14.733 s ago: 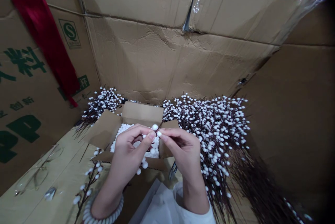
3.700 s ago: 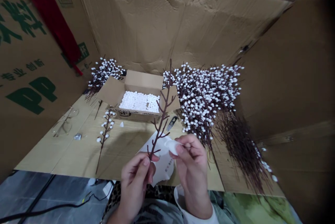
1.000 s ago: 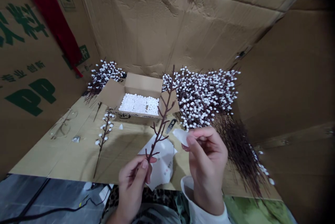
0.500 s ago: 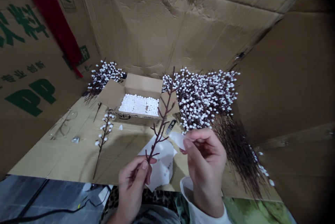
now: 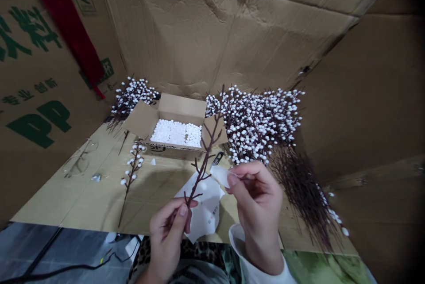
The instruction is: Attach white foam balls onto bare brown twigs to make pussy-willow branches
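The bare branch [image 5: 208, 147] over there is dark brown, the paper scrap [image 5: 219, 175] white. White too are the balls [image 5: 169, 132] in the tan box [image 5: 182, 106]. I can see green lettering [image 5: 43, 131] on the brown carton [image 5: 83, 129], a deep red ribbon [image 5: 66, 23], leopard-spotted fabric [image 5: 199, 252] and yellowish-green cloth [image 5: 327, 267].

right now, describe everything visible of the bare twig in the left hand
The bare twig is slender, dark brown, possibly plastic, with short side shoots along its stem. It slants up rightward, pinched in the left hand, which hides its lower end. It crosses the right box flap in view; contact with the white scrap is unclear.
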Available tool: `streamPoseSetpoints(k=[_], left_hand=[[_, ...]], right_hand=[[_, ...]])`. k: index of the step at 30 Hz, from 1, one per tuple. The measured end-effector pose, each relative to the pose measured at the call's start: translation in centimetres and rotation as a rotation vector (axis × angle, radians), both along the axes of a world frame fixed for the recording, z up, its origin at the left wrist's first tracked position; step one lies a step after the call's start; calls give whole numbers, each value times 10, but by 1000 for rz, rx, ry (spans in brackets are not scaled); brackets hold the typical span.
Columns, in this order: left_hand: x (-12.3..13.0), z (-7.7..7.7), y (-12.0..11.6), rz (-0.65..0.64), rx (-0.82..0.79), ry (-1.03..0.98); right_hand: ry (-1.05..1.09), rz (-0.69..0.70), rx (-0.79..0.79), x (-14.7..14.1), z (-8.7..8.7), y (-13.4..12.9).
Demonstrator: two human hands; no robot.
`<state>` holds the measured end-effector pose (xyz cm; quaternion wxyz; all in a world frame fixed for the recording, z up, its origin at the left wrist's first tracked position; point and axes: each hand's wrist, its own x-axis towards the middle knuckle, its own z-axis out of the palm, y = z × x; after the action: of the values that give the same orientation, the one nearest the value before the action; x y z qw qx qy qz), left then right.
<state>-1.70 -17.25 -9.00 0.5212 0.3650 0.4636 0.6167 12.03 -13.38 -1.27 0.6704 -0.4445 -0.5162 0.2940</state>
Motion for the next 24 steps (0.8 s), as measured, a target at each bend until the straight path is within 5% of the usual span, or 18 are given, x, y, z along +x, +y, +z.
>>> streamPoseSetpoints(k=[14, 20, 24], left_hand=[[-3, -4, -1, 34, -29, 66], [-2, -1, -1, 26, -48, 80], [-3, -2, -2, 22, -54, 72]], right_hand=[[62, -73, 7, 5, 4, 3], [133, 49, -2, -2, 13, 12], [103, 11, -1, -1, 11, 19]])
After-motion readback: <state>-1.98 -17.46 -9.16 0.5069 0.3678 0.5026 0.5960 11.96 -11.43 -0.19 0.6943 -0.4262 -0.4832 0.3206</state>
